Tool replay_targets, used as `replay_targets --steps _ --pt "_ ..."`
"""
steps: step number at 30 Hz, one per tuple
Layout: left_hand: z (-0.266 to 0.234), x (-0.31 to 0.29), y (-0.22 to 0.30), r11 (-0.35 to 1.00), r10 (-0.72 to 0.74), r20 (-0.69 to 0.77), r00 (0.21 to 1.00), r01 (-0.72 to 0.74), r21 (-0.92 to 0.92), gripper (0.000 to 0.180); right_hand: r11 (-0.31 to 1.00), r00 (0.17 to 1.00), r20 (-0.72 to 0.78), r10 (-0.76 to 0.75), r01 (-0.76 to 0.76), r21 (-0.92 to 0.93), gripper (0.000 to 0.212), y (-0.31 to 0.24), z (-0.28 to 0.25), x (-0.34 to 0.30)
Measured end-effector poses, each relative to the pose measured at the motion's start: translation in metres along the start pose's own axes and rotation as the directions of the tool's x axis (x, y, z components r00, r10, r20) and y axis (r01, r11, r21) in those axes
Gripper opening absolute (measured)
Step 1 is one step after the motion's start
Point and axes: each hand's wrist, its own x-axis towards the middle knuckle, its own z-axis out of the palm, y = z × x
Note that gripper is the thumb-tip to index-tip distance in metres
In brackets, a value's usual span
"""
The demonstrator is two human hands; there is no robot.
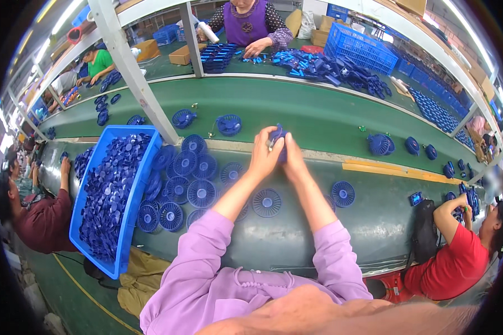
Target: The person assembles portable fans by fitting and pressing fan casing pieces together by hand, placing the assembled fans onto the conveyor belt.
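Observation:
Both arms reach forward in lilac sleeves, and the hands meet at the far edge of the bench. Between them sits a small dark-blue plastic fan part (277,135), mostly covered by fingers. My left hand (262,153) is closed around its left side, where a small pale piece shows near the fingertips. My right hand (294,159), slightly blurred, wraps the other side. Round blue fan grilles (202,193) with radial slots lie in a cluster left of my forearms. One single grille (267,202) rests between my arms, and another grille (342,194) lies to the right.
A blue bin (119,262) full of small blue discs stands at the left. Beyond the bench runs a green conveyor belt (318,125) carrying blue fan parts. A metal post (134,67) rises near the bin. Co-workers sit across and on both sides.

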Motion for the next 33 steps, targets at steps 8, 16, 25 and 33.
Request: replay_targets --steps 8,16,25,33 --pt "-0.075 0.039 -0.110 0.801 0.051 -0.060 0.997 -0.005 0.599 0.052 0.241 0.826 -0.138 -0.547 -0.003 -0.971 0.077 -0.071 -0.148 0.006" --pt "-0.107 0.063 -0.140 0.739 -0.267 0.036 0.963 0.180 0.649 0.044 0.104 0.990 0.038 -0.138 0.053 -0.993 0.077 -0.103 -0.148 -0.147" --pt "-0.072 0.075 -0.118 0.511 -0.391 0.039 0.920 0.182 0.840 0.033 0.013 0.985 -0.118 -0.128 -0.117 -0.993 0.079 -0.106 -0.126 -0.150" --pt "-0.053 0.044 -0.090 0.877 -0.126 -0.013 0.992 0.117 0.466 0.023 0.421 0.940 -0.276 -0.200 -0.172 -0.891 0.052 -0.094 -0.117 -0.107"
